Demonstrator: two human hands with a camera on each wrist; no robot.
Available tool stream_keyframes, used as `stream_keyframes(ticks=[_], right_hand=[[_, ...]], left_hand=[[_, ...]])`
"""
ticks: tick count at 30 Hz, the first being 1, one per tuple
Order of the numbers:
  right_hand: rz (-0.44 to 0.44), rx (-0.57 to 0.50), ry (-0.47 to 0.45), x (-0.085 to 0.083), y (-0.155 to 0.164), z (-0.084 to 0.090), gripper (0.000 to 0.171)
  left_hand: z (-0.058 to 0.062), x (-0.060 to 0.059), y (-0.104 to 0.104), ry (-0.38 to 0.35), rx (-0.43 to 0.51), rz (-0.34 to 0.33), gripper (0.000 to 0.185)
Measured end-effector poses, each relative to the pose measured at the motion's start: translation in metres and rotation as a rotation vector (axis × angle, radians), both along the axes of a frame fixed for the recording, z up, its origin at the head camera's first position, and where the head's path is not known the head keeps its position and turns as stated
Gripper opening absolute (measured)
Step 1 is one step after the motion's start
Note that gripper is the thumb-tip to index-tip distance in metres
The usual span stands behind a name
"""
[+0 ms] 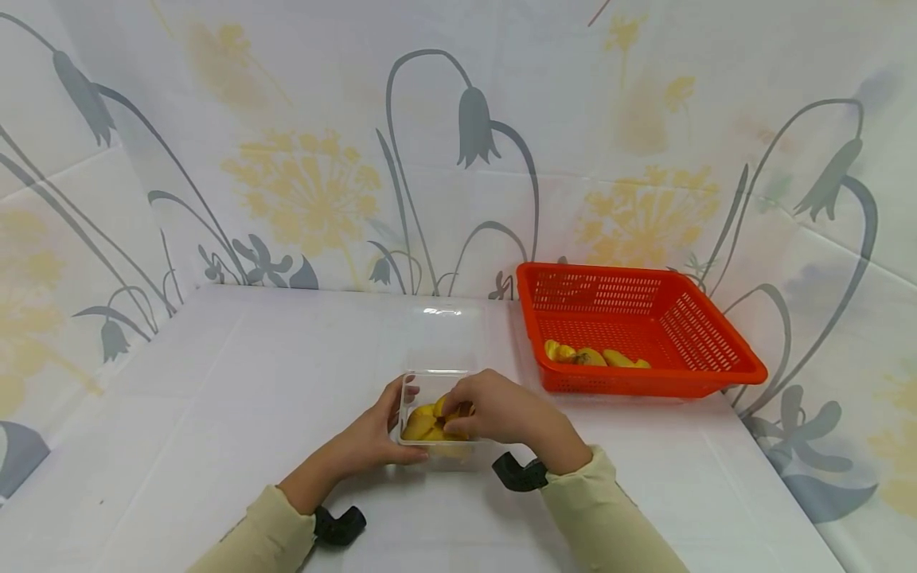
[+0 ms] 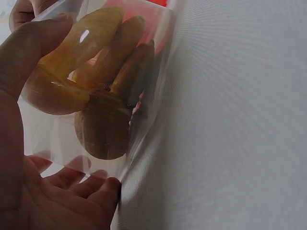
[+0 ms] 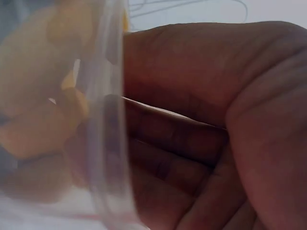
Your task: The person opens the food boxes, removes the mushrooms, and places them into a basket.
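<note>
A clear plastic box point(image 1: 435, 383) stands on the table, holding several smooth, yellow fruit-like pieces point(image 1: 418, 426), rounded and elongated. My left hand point(image 1: 368, 436) grips the box from its left side, thumb on the near wall and fingers round the far side. In the left wrist view, the yellow pieces point(image 2: 103, 127) show through the clear wall. Over the box's right rim, my right hand point(image 1: 501, 407) reaches in with curled fingers and pinches a yellow piece point(image 1: 439, 406). Its fingertips are partly hidden behind the blurred plastic wall in the right wrist view.
A red slotted basket point(image 1: 645, 382) stands at the back right, with several yellow pieces point(image 1: 591, 356) along its near side. Behind the box lies a clear, shiny plastic item point(image 1: 442, 322), its shape hard to make out. A flower-printed cloth point(image 1: 322, 95) hangs behind the white table.
</note>
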State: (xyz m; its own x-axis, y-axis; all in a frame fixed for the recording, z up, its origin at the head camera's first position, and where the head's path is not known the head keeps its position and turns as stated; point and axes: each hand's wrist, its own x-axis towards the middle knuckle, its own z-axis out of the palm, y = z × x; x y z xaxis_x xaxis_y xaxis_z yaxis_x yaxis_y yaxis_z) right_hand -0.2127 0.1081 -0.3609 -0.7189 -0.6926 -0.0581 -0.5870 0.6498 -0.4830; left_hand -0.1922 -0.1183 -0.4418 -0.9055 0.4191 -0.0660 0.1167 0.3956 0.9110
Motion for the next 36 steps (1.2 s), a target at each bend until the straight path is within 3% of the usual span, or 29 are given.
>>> stream_keyframes(ticks=[21,28,36], right_hand=[[0.114,0.070,0.060,0.0017,-0.0065,-0.0026,0.013],[0.123,0.094,0.059,0.0025,-0.0067,-0.0002,0.013],[0.102,0.043,0.046,0.0018,-0.0060,-0.0005,0.011]], left_hand=[[0.0001,-0.0008,0.0002,0.002,0.000,-0.005,0.114],[0.0008,-0.0009,-0.0004,-0.001,0.011,-0.016,0.114],[0.0021,0.0013,-0.0004,0.003,0.012,-0.013,0.112]])
